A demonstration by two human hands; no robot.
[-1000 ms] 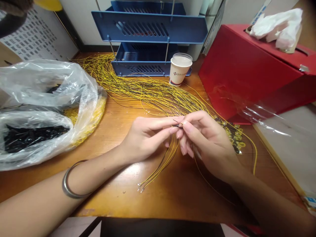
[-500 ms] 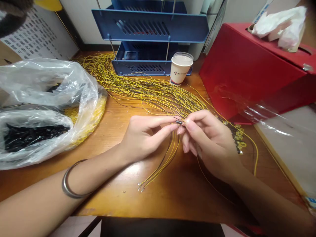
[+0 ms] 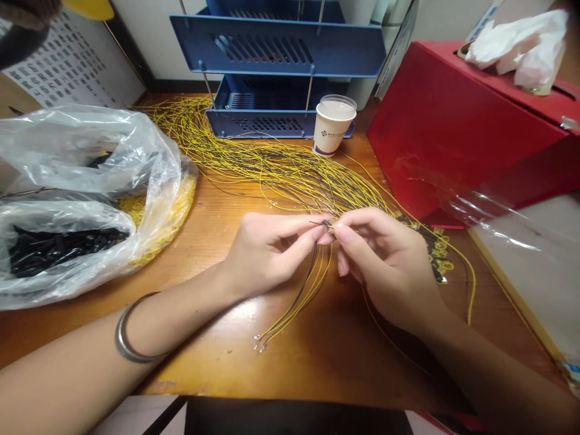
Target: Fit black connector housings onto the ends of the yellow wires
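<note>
My left hand (image 3: 272, 251) pinches a small black sleeve-like piece (image 3: 326, 224) between thumb and forefinger; its exact kind is too small to make out. My right hand (image 3: 385, 260) meets it from the other side, thumb and forefinger closed on a thin wire (image 3: 334, 227). A short dark end sticks out leftward above my left thumb. Below the fingers hang several yellow and black wires (image 3: 312, 290), with metal terminals (image 3: 260, 343) on their ends lying on the table. Behind both hands stretches a long bundle of yellow and black wires (image 3: 272, 163).
Plastic bags (image 3: 158, 163) with black and yellow pieces stand at the left. A paper cup (image 3: 333, 127) is by the blue tray rack (image 3: 290, 45) at the back. A red box (image 3: 453, 133) topped with tissue stands at the right. Finished-looking wire ends (image 3: 439, 254) lie beside my right hand.
My fingertips have drawn closer together around the black piece, which shows less now. The right hand has shifted slightly left and its lower fingers have curled in.
</note>
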